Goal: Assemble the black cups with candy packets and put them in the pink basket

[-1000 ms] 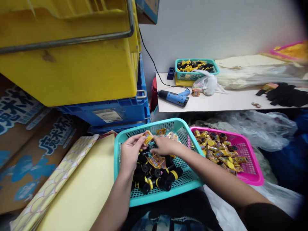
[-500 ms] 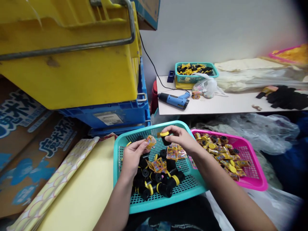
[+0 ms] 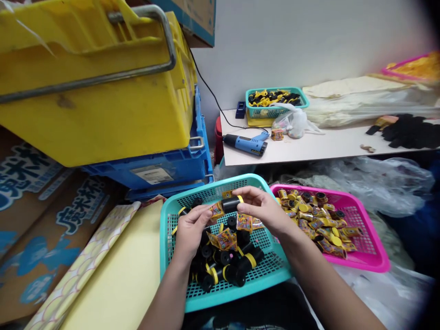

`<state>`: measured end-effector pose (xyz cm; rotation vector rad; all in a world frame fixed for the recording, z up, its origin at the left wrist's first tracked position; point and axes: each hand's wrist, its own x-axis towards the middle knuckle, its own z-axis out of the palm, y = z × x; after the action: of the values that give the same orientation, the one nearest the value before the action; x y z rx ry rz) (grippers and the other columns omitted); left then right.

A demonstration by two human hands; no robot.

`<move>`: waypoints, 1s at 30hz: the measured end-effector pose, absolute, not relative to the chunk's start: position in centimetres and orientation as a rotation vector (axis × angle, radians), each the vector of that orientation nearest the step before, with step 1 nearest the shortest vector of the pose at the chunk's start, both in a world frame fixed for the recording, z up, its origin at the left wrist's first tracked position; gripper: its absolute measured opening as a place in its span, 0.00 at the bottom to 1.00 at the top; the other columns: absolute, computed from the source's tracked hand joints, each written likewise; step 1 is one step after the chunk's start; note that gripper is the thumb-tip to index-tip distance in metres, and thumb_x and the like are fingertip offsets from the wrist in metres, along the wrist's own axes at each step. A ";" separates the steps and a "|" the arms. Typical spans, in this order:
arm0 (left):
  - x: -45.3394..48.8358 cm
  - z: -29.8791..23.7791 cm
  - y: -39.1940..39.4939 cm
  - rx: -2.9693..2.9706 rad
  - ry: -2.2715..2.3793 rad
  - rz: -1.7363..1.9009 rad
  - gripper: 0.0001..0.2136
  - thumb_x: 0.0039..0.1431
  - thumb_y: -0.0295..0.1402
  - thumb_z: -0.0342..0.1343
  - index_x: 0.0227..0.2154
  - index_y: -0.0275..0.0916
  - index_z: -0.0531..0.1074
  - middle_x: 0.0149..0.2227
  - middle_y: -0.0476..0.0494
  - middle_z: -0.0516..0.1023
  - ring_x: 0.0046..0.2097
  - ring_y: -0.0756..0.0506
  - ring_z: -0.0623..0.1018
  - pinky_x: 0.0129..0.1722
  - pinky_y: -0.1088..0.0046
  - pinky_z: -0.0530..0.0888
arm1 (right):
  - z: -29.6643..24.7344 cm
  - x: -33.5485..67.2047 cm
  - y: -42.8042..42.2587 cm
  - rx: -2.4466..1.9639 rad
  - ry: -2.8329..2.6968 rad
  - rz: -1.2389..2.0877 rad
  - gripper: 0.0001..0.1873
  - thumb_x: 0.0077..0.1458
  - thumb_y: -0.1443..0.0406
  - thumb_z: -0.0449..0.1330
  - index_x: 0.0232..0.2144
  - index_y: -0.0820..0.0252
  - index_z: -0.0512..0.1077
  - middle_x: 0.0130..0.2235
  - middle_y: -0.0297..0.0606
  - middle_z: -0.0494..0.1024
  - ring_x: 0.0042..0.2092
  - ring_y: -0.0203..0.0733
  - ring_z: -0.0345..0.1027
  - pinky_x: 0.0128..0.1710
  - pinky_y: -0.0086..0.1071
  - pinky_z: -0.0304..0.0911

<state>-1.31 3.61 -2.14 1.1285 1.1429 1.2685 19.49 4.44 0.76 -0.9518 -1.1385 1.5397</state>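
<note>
My left hand (image 3: 193, 228) pinches a printed plastic sleeve (image 3: 216, 210) between thumb and fingers. A small black cylinder with a yellow cap (image 3: 231, 204) is gripped in my right hand (image 3: 260, 207), lying sideways with its black end against the sleeve's opening. Whether the end has entered the sleeve I cannot tell. Both hands are above a teal basket (image 3: 225, 300). In it lie several black cylinders with yellow caps (image 3: 237, 273) and loose printed sleeves (image 3: 224, 239). To the right, a pink basket (image 3: 380, 256) holds several cylinders wrapped in printed sleeves (image 3: 318, 222).
A blue heat gun (image 3: 245, 144) lies on the white table (image 3: 252, 158) beside a white plastic bag (image 3: 297, 123). Behind it stands another teal basket (image 3: 277, 112) of black and yellow parts. Stacked yellow (image 3: 130, 119) and blue crates (image 3: 154, 174) rise on the left, above printed cartons (image 3: 44, 229).
My hands have come together. The capped cylinder has turned from upright to sideways, and its black end now meets the printed sleeve in my left hand. The view has shifted slightly.
</note>
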 end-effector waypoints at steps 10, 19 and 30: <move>-1.2 -1.3 3.3 1.186 1.118 1.227 0.11 0.51 0.42 0.64 0.35 0.43 0.82 0.41 0.41 0.81 0.41 0.44 0.80 0.33 0.74 0.80 | 0.2 20.3 4.3 -1.014 -1.345 1.584 0.19 0.45 0.59 0.69 0.40 0.58 0.72 0.33 0.33 0.75 0.33 0.35 0.70 0.32 0.31 0.66; -0.7 -0.7 3.2 1.137 1.072 1.177 0.13 0.46 0.35 0.68 0.37 0.43 0.81 0.40 0.44 0.82 0.40 0.46 0.80 0.37 0.74 0.78 | -0.6 18.0 3.9 -1.047 -1.362 1.417 0.19 0.43 0.60 0.70 0.39 0.57 0.74 0.38 0.37 0.77 0.37 0.40 0.71 0.40 0.37 0.67; 0.4 0.7 2.1 1.121 0.911 1.173 0.11 0.42 0.31 0.69 0.33 0.41 0.81 0.36 0.45 0.83 0.40 0.46 0.80 0.42 0.73 0.76 | -0.6 15.7 1.9 -0.645 -0.796 1.889 0.23 0.48 0.50 0.66 0.42 0.55 0.74 0.37 0.36 0.73 0.37 0.36 0.67 0.38 0.31 0.65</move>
<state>0.43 2.09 0.72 1.1209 0.9111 1.1725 15.72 1.86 -0.57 -0.6447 -0.7958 1.8895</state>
